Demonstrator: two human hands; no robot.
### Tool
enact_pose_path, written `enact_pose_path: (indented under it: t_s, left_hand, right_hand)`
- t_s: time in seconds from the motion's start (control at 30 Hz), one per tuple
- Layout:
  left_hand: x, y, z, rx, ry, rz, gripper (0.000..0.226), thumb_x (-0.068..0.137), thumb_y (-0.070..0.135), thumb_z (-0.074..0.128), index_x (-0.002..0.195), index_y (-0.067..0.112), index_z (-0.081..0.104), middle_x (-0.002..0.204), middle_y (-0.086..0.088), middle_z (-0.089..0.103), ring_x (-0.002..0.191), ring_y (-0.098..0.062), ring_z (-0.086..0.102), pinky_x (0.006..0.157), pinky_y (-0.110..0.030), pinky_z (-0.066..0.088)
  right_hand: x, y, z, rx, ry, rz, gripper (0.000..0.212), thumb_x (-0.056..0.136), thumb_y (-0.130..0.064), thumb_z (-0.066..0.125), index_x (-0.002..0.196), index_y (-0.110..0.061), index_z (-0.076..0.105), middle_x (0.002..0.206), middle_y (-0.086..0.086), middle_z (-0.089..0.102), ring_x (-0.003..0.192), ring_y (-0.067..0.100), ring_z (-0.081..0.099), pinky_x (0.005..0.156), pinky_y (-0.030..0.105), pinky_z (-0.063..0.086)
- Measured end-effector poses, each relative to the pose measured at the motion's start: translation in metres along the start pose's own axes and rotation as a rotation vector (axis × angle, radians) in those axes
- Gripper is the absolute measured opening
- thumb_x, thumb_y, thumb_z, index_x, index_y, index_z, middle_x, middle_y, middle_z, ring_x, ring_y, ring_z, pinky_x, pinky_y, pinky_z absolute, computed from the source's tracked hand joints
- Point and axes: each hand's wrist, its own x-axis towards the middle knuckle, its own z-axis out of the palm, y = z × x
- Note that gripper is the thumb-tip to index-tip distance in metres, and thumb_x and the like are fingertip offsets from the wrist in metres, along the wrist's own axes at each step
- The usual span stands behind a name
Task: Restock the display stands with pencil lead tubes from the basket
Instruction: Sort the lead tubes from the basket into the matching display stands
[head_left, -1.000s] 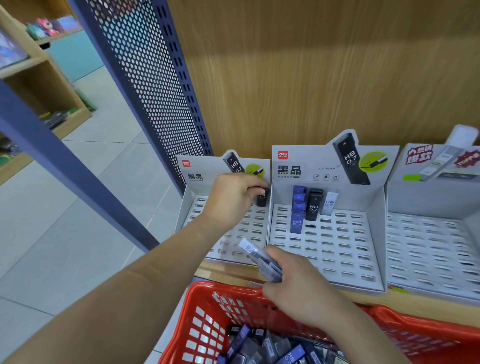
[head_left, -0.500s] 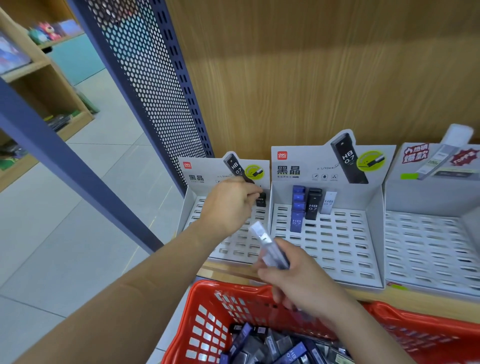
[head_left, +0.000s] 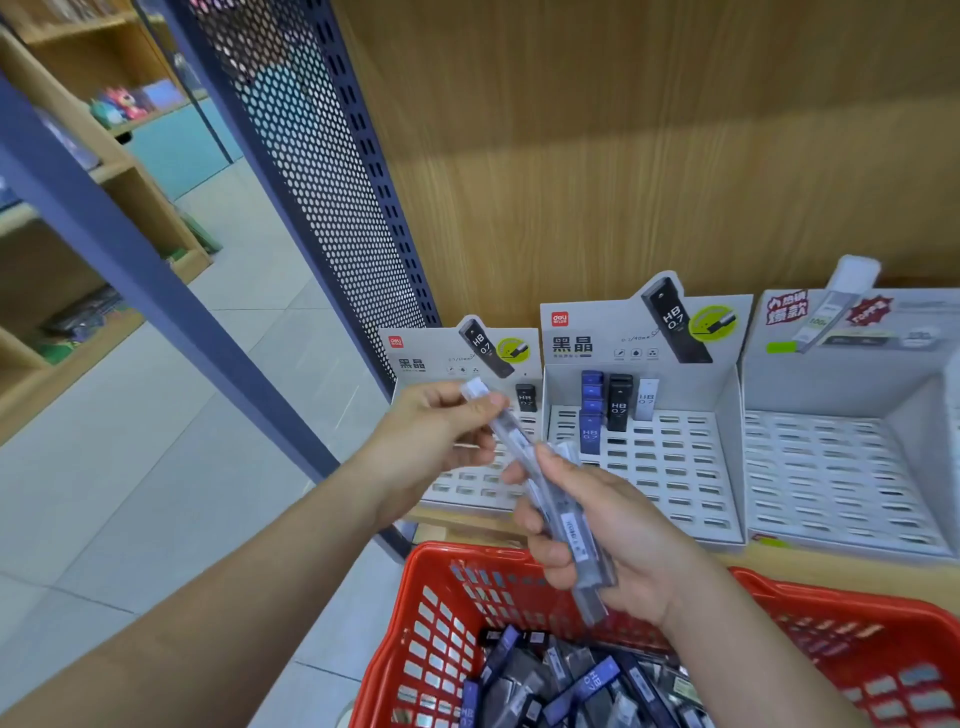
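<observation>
The left hand (head_left: 431, 441) is pinching the white-capped end of one clear tube (head_left: 511, 434) between thumb and fingertips. The right hand (head_left: 628, 530) is curling its fingers round a bundle of clear tubes (head_left: 571, 530) just above the red basket (head_left: 810, 597), where many loose tubes (head_left: 571, 680) are lying. The single tube's lower end is lying against the bundle, so it is apparently being drawn free of it. Both hands are hovering in front of the left stand (head_left: 467, 483), which is holding a lone black tube (head_left: 525, 397), and the middle stand (head_left: 675, 483), which is carrying a blue tube (head_left: 591, 415), a dark tube (head_left: 619, 405) and a pale tube (head_left: 647, 399) in its back rows. The right stand (head_left: 841, 467) is showing no tubes, and its header is picturing a clear, white-capped one, so this tube is probably heading there. The draw is going best with a pull straight along the tube's length while the right hand is gripping the rest firmly, so that no neighbour is sliding out with it. Once free, the tube is wanting turning upright, cap uppermost, and seating in a back-row slot first. The crossing should be passing well above the standing tubes, since they are looking easy to topple.
</observation>
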Motion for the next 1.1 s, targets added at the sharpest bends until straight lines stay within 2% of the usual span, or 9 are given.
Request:
enact_pose_path:
  t_s: [0.17,0.3,0.37,0.43,0.5,0.67,0.83,0.97,1.1]
  left_hand:
    - [-0.025,0.028,-0.013,0.105,0.120,0.132,0.012,0.082,-0.001,0.068,0.087,0.009,0.066,0.071,-0.012,0.065,0.061,-0.016,0.063,0.062,-0.022,0.056]
    - [-0.054,0.043,-0.005,0.350,0.072,0.220,0.020,0.073,-0.006,0.076,0.075,0.013,0.072,0.087,-0.022,0.068,0.070,-0.030,0.059,0.069,-0.044,0.054]
    - [-0.070,0.045,0.008,0.438,0.046,0.261,0.024,0.071,-0.004,0.079,0.069,0.020,0.074,0.088,-0.004,0.071,0.076,-0.029,0.061,0.072,-0.038,0.051]
    - [-0.088,0.045,0.019,0.461,0.008,0.258,0.024,0.072,-0.001,0.079,0.074,0.023,0.076,0.099,0.009,0.070,0.085,-0.009,0.065,0.076,-0.022,0.050]
    - [-0.100,0.045,0.025,0.387,-0.020,0.197,0.020,0.075,0.003,0.078,0.087,0.020,0.076,0.104,0.002,0.072,0.090,-0.009,0.066,0.079,-0.019,0.052]
    - [-0.111,0.051,0.030,0.121,0.011,0.118,0.030,0.080,-0.011,0.067,0.104,0.006,0.061,0.089,-0.023,0.071,0.069,-0.024,0.068,0.064,-0.026,0.057]
    - [-0.093,0.049,0.033,0.262,-0.009,0.157,0.027,0.073,-0.003,0.077,0.095,0.012,0.072,0.089,-0.013,0.073,0.077,-0.019,0.068,0.066,-0.020,0.053]
    - [-0.063,0.044,0.052,0.468,0.002,0.219,0.020,0.078,0.012,0.076,0.097,0.020,0.074,0.086,-0.011,0.072,0.071,-0.016,0.066,0.067,-0.024,0.055]
    - [-0.029,0.041,0.082,0.342,0.057,0.167,0.016,0.086,-0.003,0.064,0.096,0.008,0.071,0.086,-0.018,0.068,0.066,-0.017,0.069,0.066,-0.020,0.056]
  right_hand:
    - [-0.009,-0.006,0.012,0.087,0.140,-0.100,0.044,0.085,-0.042,0.064,0.111,-0.008,0.068,0.072,0.008,0.062,0.044,0.011,0.042,0.035,0.019,0.035]
    - [-0.017,-0.017,0.030,0.247,0.237,-0.212,0.015,0.089,-0.021,0.068,0.097,-0.009,0.066,0.077,0.011,0.065,0.044,0.009,0.043,0.035,0.017,0.034]
    - [-0.024,-0.023,0.036,0.294,0.238,-0.273,0.005,0.089,-0.007,0.065,0.088,-0.012,0.063,0.075,0.008,0.059,0.045,0.008,0.044,0.034,0.016,0.033]
    - [-0.034,-0.025,0.039,0.254,0.270,-0.332,0.014,0.089,0.000,0.063,0.088,-0.013,0.060,0.070,0.004,0.054,0.046,0.007,0.044,0.034,0.015,0.032]
    - [-0.045,-0.028,0.042,0.195,0.309,-0.388,0.017,0.089,0.004,0.062,0.093,-0.013,0.060,0.063,0.000,0.054,0.045,0.006,0.043,0.034,0.016,0.031]
    - [-0.062,-0.026,0.039,0.170,0.330,-0.448,0.020,0.090,0.004,0.061,0.102,-0.011,0.059,0.061,-0.001,0.052,0.042,0.005,0.037,0.034,0.016,0.030]
    - [-0.064,-0.017,0.020,0.210,0.383,-0.402,0.015,0.087,0.000,0.064,0.097,-0.010,0.060,0.067,0.006,0.065,0.042,0.007,0.037,0.034,0.016,0.030]
    - [-0.055,-0.015,-0.010,0.283,0.447,-0.357,0.007,0.090,-0.007,0.065,0.087,-0.012,0.061,0.062,0.005,0.059,0.041,0.007,0.038,0.033,0.016,0.031]
    - [-0.050,-0.008,-0.037,0.296,0.479,-0.367,0.005,0.092,-0.007,0.064,0.093,-0.011,0.063,0.070,0.008,0.064,0.042,0.008,0.040,0.034,0.017,0.032]
